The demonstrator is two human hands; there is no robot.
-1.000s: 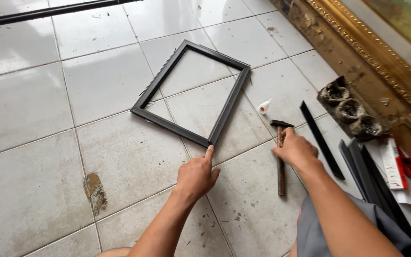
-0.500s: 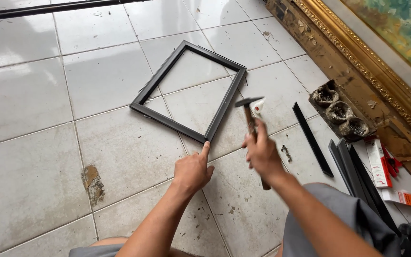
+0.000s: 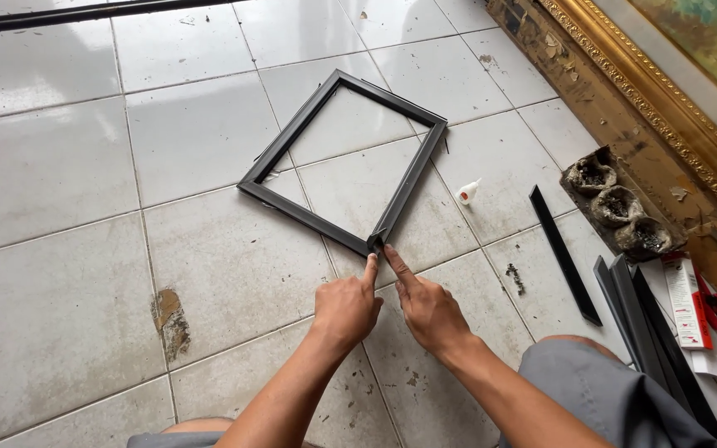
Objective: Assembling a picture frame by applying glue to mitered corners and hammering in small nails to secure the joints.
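Head view, left to right: at the floor's far left edge a dark bar runs along the top, and nearer you a brown stain mars one tile. The black rectangular frame lies flat on the tiled floor toward the middle, turned like a diamond, its nearest corner pointing at you.

Your left hand is loosely clenched with the index finger out, its tip pressing that near corner; it grasps nothing. Your right hand mirrors it, index fingertip on the same joint from the other side, also holding nothing.

The risk sits in that mitred corner. Uneven pressure from the two fingertips could slide one strip past the other and leave a step or a gap. Pushing forward rather than down would likely skate the whole frame over the smooth tile, straining the other three joints.

Further right, a small white glue bottle lies just beside the frame's right side; a sweeping wrist could knock it. Loose black moulding strips and a red-and-white carton lie by your right knee, under the ornate gilt frame along the floor's right edge. Shifting your leg could scatter them.
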